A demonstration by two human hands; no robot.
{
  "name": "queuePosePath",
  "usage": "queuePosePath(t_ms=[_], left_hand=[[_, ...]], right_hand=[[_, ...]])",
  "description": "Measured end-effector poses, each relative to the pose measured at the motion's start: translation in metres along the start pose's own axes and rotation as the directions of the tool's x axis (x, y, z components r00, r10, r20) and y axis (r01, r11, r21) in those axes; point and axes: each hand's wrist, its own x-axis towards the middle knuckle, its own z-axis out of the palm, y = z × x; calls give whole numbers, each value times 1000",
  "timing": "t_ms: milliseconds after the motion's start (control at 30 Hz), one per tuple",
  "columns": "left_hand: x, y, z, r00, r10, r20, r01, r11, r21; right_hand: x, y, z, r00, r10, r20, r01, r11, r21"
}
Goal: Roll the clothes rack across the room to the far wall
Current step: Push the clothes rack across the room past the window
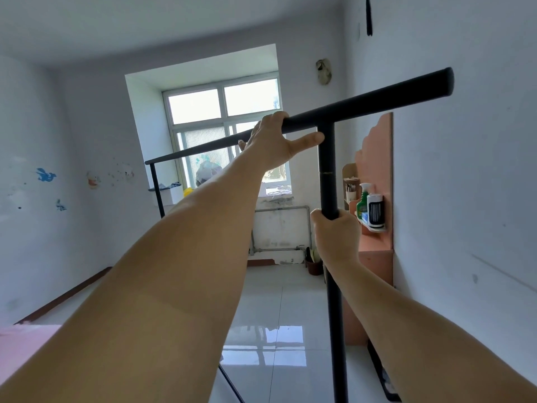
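The black metal clothes rack (369,101) stands right in front of me, bare of clothes. Its top bar runs from the upper right down towards the window, and its near upright drops to the floor. My left hand (276,144) is wrapped over the top bar just left of the joint, thumb stretched along it. My right hand (337,234) grips the near upright about halfway down. The far upright (157,193) shows at the left end of the bar. The rack's wheels are out of sight.
A far wall with a window (223,123) and pipes lies ahead across glossy white floor tiles (279,301). An orange shelf unit (374,199) with a spray bottle and a white appliance hugs the right wall. A small pot (313,264) sits below it; a pink surface (17,341) is at left.
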Motion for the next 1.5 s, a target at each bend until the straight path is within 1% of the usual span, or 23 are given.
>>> queuePosePath(t_ms=[167, 333, 467, 567, 667, 800, 933, 1100, 1267, 1433, 1500], left_hand=[[44, -52, 22, 1000, 19, 25, -18, 999, -30], [93, -101, 42, 999, -8, 50, 9, 1000, -16], [130, -137, 65, 1000, -3, 23, 3, 1000, 5], [160, -159, 82, 1000, -25, 9, 25, 1000, 15], [188, -178, 100, 999, -46, 6, 46, 997, 56], [227, -207, 128, 998, -60, -28, 62, 996, 63], [274, -239, 157, 995, -80, -58, 85, 992, 94], [330, -275, 195, 990, -119, -73, 127, 986, 112], [374, -311, 224, 987, -136, -86, 146, 981, 130], [417, -345, 247, 981, -187, -58, 195, 964, 180], [436, -363, 255, 980, -187, -63, 196, 958, 211]], right_hand=[[39, 34, 43, 1000, -1, 25, 2, 1000, -4], [84, 69, 86, 998, 37, 55, -37, 999, -3], [121, 97, 119, 997, 44, 68, -45, 999, 10], [153, 120, 140, 996, 52, 76, -55, 998, 30], [184, 144, 157, 992, 70, 102, -76, 996, 53], [229, 176, 181, 988, 76, 133, -86, 994, 72], [280, 212, 207, 977, 91, 193, -108, 991, 79], [339, 253, 232, 969, 92, 227, -103, 994, 36], [389, 292, 268, 949, 146, 281, -174, 982, 78], [434, 330, 301, 941, 150, 303, -186, 978, 95], [452, 345, 317, 940, 146, 310, -187, 977, 106]])
